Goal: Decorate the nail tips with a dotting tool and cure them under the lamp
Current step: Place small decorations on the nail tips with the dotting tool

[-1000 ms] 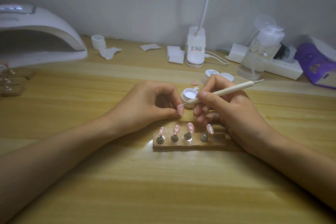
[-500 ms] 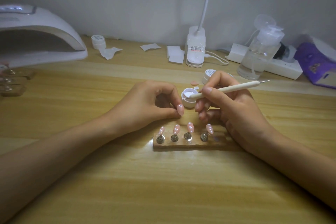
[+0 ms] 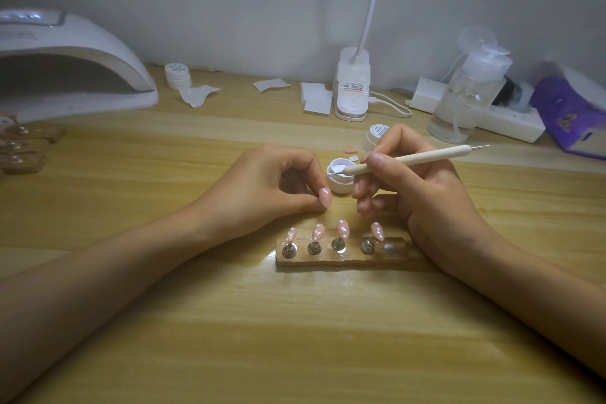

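While the right hand [image 3: 423,193] pinches the slim white dotting tool [image 3: 410,159], long axis running right to left, its end sits in the small open white pot [image 3: 339,185]. The glossy pink nail tip [image 3: 325,197], pinched by the left hand [image 3: 262,187], lies just left. Print on the white jar lid [image 3: 377,134] is unreadable.

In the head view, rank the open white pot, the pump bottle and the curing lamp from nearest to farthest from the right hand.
1. Open white pot, just left of the right hand.
2. Pump bottle, behind the hand, to the right.
3. Curing lamp, far left corner.
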{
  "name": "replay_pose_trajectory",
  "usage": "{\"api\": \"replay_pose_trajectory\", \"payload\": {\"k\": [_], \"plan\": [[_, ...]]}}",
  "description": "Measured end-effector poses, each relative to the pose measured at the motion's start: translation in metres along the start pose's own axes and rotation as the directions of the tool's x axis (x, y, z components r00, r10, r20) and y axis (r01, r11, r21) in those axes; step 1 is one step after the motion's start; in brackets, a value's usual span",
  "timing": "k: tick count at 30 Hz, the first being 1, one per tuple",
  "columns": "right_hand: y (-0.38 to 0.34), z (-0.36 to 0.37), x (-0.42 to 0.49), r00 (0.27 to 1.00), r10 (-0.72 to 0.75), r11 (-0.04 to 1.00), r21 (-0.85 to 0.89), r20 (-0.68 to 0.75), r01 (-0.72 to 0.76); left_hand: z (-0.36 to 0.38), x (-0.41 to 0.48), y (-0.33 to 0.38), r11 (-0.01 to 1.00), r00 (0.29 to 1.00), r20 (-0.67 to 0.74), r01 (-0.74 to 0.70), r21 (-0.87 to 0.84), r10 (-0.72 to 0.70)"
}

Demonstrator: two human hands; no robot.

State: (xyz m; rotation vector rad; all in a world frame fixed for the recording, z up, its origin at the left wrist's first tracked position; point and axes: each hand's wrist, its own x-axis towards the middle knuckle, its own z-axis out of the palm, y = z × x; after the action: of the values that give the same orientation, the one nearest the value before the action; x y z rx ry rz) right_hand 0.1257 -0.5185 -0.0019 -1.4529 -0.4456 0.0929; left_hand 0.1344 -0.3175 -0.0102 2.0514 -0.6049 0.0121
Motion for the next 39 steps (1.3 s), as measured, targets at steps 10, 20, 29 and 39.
{"api": "replay_pose_trajectory", "payload": {"k": [10,20,29,39], "plan": [[0.0025,-0.0005,0.0002,0.998,0.068,0.996,-0.061,0.018,-0.066,0.0006,0.0006,-0.0006,1.0,1.0,-0.003,0.0,0.003,0.0],[0.0029,0.0003,-0.0005,0.997,0.078,0.996,-0.051,0.021,-0.077,0.0003,0.0007,-0.0011,1.0,1.0,-0.002,-0.002,0.003,0.002],[0.0027,0.0001,-0.0007,0.996,0.084,0.995,-0.061,0.024,-0.082,0.0002,0.0011,-0.0017,1.0,1.0,-0.004,-0.003,0.016,0.003],[0.0027,0.0002,-0.0003,0.996,0.085,0.994,-0.064,0.024,-0.084,0.0002,0.0012,-0.0012,1.0,1.0,-0.007,-0.004,0.026,0.004]]}}
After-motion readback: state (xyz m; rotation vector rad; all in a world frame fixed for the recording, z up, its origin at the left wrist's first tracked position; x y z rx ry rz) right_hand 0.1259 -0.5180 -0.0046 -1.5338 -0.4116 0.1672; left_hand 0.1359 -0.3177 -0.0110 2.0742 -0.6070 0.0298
